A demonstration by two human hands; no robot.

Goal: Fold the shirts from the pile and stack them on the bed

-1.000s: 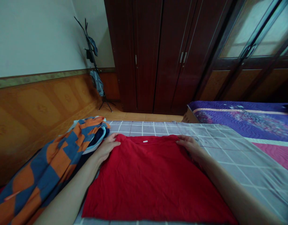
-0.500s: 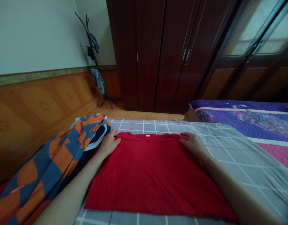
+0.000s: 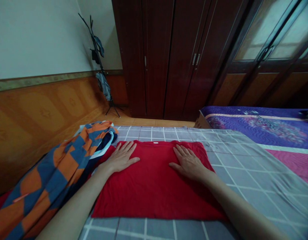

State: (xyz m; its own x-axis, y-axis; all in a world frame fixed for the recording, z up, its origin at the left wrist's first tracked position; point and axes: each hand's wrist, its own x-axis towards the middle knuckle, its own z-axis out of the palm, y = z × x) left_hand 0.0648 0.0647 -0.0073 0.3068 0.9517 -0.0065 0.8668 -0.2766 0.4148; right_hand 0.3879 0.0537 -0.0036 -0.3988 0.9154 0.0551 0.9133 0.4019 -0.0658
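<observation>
A red T-shirt [image 3: 154, 186] lies spread on the grey checked bed sheet [image 3: 148, 230], its neckline with a small white label at the far edge. My left hand [image 3: 122, 157] rests flat on the shirt's upper left part, fingers outstretched. On the upper right part lies my right hand [image 3: 187, 162], palm down, with its fingers extended. Neither hand grips the fabric. Part of the shirt's right side is hidden under my right forearm.
Left of the shirt is a heap of clothes with an orange and blue patterned garment [image 3: 61, 166] on top. A purple floral bed [image 3: 256, 123] stands at the right. Behind are a dark wooden wardrobe [image 3: 156, 66] and a coat stand [image 3: 100, 63] with garments.
Both hands have let go of the shirt's far corners and now lie flat on it, the right one further inward. The shirt's right side looks narrower and straighter.
</observation>
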